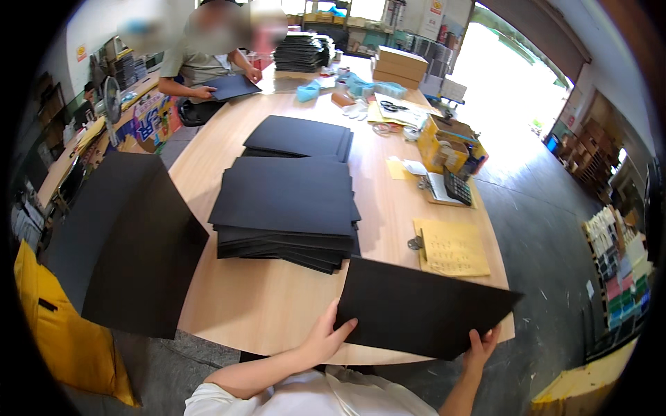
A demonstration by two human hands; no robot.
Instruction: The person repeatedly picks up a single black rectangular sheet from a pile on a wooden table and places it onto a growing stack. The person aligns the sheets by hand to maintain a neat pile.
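Between my two hands I hold a black rectangular board (423, 308), tilted above the near right part of the table. My left hand (327, 331) grips its left edge, thumb on the face toward me. My right hand (480, 345) is closed on its lower right edge, with the thumb showing. Just beyond lies a tall, uneven stack of black boards (284, 194). A lower stack of similar boards (298, 135) sits behind it. To the left, a large black sheet or panel (132, 243) stands by the table edge; what supports it is hidden.
At the far left a person (208, 69) handles a dark board (232, 87). On the right lie a clipboard with yellow paper (454, 248), a calculator (458, 187), a yellow box (444, 145) and scissors (392, 106). A yellow bag (69, 340) hangs low at the left.
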